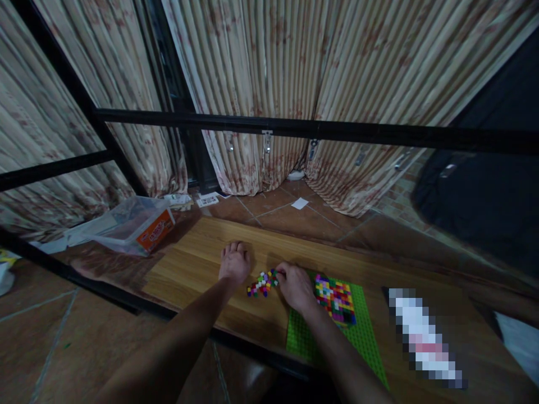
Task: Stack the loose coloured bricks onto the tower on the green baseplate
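My left hand lies palm down on the wooden board, just left of a small heap of loose building bricks. Its fingers rest on the wood and hold nothing I can see. At the heap's right edge my right hand pinches thumb and fingertips together on a small building brick, mostly covered by the fingers. Under my right forearm is a green studded baseplate. A block of many-coloured bricks is set on it in close rows, partly hidden by my right hand and wrist.
The wooden board has a dark frame bar along its near side. Beyond its left end stands a clear plastic box with an orange label. A blurred-out flat item lies on the right. Patterned curtains hang behind a black rail.
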`<state>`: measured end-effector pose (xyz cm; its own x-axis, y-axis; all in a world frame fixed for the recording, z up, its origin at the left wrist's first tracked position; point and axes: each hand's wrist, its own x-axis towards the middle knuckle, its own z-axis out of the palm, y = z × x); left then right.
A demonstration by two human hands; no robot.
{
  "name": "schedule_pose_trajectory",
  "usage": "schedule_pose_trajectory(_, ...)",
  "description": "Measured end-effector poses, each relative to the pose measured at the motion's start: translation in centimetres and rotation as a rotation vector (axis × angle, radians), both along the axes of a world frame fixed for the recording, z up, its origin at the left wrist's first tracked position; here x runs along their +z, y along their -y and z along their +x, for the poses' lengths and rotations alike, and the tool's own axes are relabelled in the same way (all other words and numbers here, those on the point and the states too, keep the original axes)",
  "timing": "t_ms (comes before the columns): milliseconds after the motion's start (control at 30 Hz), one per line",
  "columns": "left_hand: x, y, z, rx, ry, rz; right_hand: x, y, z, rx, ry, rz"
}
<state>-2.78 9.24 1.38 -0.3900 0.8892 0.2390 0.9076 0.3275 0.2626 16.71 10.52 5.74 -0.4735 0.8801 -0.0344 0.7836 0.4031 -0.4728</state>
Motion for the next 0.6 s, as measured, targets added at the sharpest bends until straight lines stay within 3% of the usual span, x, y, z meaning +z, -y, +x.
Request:
schedule_pose_trajectory(233,-0.07,-0.04,-0.03,0.003,-0.01,-0.003,-0.44,0.33,0.39,0.057,0.083,0.069)
schedule_pose_trajectory(600,-0.06,0.05,-0.01,-0.002,-0.013,0.002,-0.23,1.06,0.08,-0.076,0.195,0.061)
